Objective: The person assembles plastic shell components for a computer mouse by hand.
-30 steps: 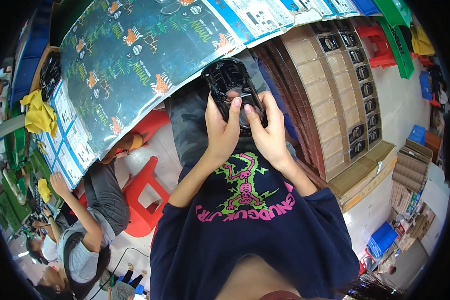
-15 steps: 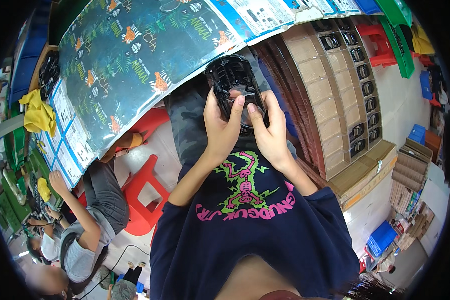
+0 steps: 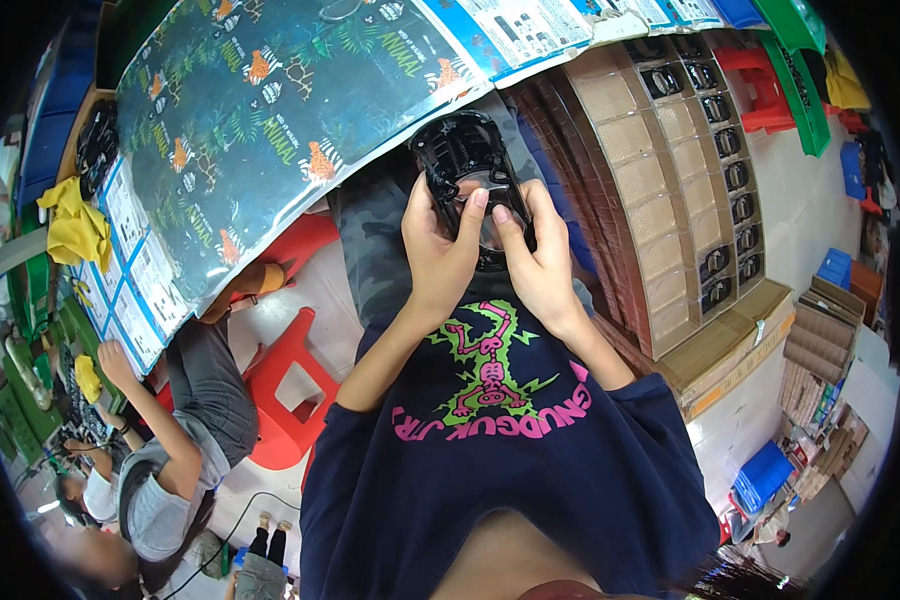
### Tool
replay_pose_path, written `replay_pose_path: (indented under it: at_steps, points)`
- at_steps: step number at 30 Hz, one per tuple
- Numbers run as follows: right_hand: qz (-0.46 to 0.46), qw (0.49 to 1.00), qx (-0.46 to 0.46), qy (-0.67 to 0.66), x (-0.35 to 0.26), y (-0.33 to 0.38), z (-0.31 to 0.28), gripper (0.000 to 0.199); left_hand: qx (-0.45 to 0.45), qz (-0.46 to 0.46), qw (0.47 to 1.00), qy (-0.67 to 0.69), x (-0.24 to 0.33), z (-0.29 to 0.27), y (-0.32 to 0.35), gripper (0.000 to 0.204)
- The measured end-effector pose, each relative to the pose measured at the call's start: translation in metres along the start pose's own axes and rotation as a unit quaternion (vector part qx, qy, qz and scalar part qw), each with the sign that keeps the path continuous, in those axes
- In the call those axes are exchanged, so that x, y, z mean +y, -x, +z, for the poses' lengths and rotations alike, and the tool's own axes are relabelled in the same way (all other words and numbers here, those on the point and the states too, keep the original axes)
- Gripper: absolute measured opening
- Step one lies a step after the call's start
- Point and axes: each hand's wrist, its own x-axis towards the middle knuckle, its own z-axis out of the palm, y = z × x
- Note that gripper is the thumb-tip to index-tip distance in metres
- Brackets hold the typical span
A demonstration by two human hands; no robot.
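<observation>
Over my lap I hold a glossy black plastic toy car body (image 3: pixel 458 145), its far end pointing away from me toward the table edge. My left hand (image 3: pixel 438 250) wraps its left side and my right hand (image 3: pixel 544 250) wraps its right side. Both thumbs lie on a clear, window-like part (image 3: pixel 488 232) in the nearer half of the body. Their tips are close together and look pressed down on it. My other fingers are mostly hidden beneath and behind the body.
A table with a patterned dark cover (image 3: pixel 260 130) lies ahead and left. On the right stands a divided cardboard tray (image 3: pixel 638 195), with black car bodies (image 3: pixel 736 177) in some compartments. A red stool (image 3: pixel 285 400) is at my left; beyond it a co-worker (image 3: pixel 175 490) sits.
My hands and the car body have shifted very slightly left, with a small tilt of the body. The grip and thumb positions look the same.
</observation>
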Motion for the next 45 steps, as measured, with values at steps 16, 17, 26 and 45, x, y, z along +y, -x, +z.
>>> replay_pose_path:
  at_steps: [16, 17, 26, 45]
  points:
    - [-0.085, 0.993, -0.028, 0.075, 0.009, 0.004, -0.001, 0.012, 0.028, 0.028, 0.998, -0.039, 0.01, -0.004, -0.001, 0.023]
    - [-0.094, 0.993, -0.039, 0.062, 0.009, 0.004, -0.003, 0.012, 0.027, 0.042, 0.998, -0.041, 0.007, -0.006, 0.0, 0.026]
    - [-0.073, 0.989, -0.017, 0.13, 0.034, -0.014, -0.055, 0.04, 0.185, 0.044, 0.955, -0.229, 0.045, -0.13, -0.019, 0.033]
    - [0.064, 0.783, 0.207, 0.584, 0.248, -0.267, -0.302, 0.049, 0.193, 0.304, 0.686, -0.632, 0.135, -0.173, -0.109, 0.032]
